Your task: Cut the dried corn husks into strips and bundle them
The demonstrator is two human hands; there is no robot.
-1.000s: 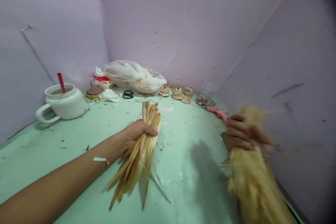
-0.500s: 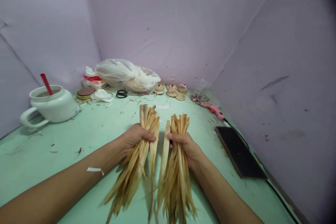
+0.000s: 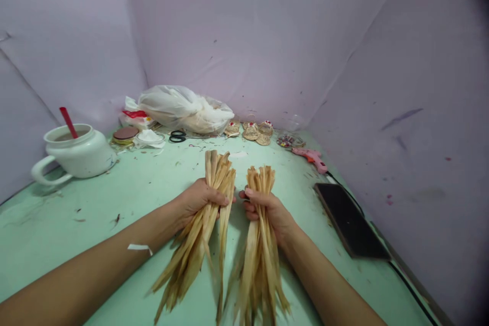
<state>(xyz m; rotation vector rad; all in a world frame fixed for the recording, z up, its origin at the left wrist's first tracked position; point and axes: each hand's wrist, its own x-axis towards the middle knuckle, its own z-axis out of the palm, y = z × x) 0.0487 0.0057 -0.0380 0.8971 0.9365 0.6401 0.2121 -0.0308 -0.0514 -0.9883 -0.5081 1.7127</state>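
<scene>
matt, fibrous strips [image 3: 193, 254]; crinkled plastic bag [image 3: 179, 107]

Open to pass over the green tabletop [image 3: 141, 196] between white mug [image 3: 89, 158] and left hand [image 3: 200, 198], and between right hand [image 3: 273, 209] and dark flat slab [image 3: 351, 221], but narrow between left bundle [image 3: 189, 260] and right bundle [image 3: 262, 249], and blocked behind by plastic bag [image 3: 179, 107].
</scene>
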